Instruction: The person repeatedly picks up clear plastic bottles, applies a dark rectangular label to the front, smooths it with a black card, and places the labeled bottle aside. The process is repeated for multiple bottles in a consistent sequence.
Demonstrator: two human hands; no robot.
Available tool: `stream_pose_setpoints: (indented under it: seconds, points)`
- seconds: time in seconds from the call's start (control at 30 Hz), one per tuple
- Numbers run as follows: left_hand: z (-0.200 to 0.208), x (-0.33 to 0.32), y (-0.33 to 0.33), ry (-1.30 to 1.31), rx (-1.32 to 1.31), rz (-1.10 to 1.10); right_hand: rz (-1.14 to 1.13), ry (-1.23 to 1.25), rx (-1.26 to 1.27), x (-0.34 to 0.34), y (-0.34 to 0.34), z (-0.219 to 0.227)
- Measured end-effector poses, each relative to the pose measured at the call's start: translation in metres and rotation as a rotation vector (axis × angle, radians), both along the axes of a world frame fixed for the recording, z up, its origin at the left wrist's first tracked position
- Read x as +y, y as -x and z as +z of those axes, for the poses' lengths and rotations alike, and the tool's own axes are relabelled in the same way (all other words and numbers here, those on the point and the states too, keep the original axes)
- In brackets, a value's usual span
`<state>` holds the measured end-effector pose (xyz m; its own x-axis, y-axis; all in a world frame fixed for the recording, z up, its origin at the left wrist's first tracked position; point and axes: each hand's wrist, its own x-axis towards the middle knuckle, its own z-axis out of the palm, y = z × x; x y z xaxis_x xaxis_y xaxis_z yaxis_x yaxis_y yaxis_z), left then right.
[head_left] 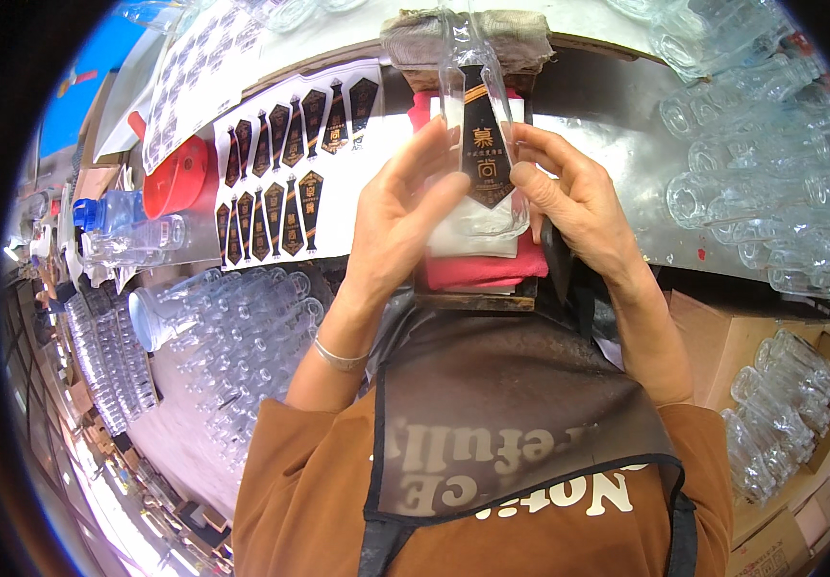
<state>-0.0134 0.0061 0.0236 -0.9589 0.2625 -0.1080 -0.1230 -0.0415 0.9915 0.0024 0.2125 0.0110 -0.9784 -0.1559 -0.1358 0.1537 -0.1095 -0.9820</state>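
A clear glass bottle (454, 163) lies on its back in front of me, neck pointing away. A black tie-shaped decal (485, 144) with gold characters and stripes is on its upper face. My left hand (397, 216) curves along the bottle's left side, its thumb over the glass and slightly blurred. On the other side, my right hand (578, 202) grips the bottle's edge, thumb beside the decal's lower part. Under the bottle are a white pad (477, 242) and a pink-red cloth (492, 272) on a small stand. A folded grey cloth (410, 40) sits beneath its neck.
Left of the stand lies a white sheet (367, 159) of similar black decals, near a red plastic basin (176, 181). Many clear bottles (251, 317) stand at lower left. More glass bottles (761, 197) lie to the right, above a cardboard box (713, 337) holding several.
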Motion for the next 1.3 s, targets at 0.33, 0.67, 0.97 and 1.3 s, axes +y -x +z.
stream_pose_setpoints:
  seconds: [0.33, 0.67, 0.97, 1.3]
  points:
    - [-0.003, -0.001, 0.000, 0.010, -0.007, -0.004, -0.001, -0.028, 0.007, 0.001, -0.001, -0.002]
    - [0.012, 0.008, 0.033, 0.344, 0.453, 0.031, 0.022, -0.021, -0.051, 0.003, 0.004, 0.007]
    - [0.020, 0.016, 0.042, 0.610, 0.625, 0.006, 0.047, -0.079, -0.035, 0.002, 0.004, 0.009]
    - [0.015, 0.017, 0.042, 0.605, 0.640, 0.024, 0.041, -0.079, -0.029, 0.002, 0.003, 0.011]
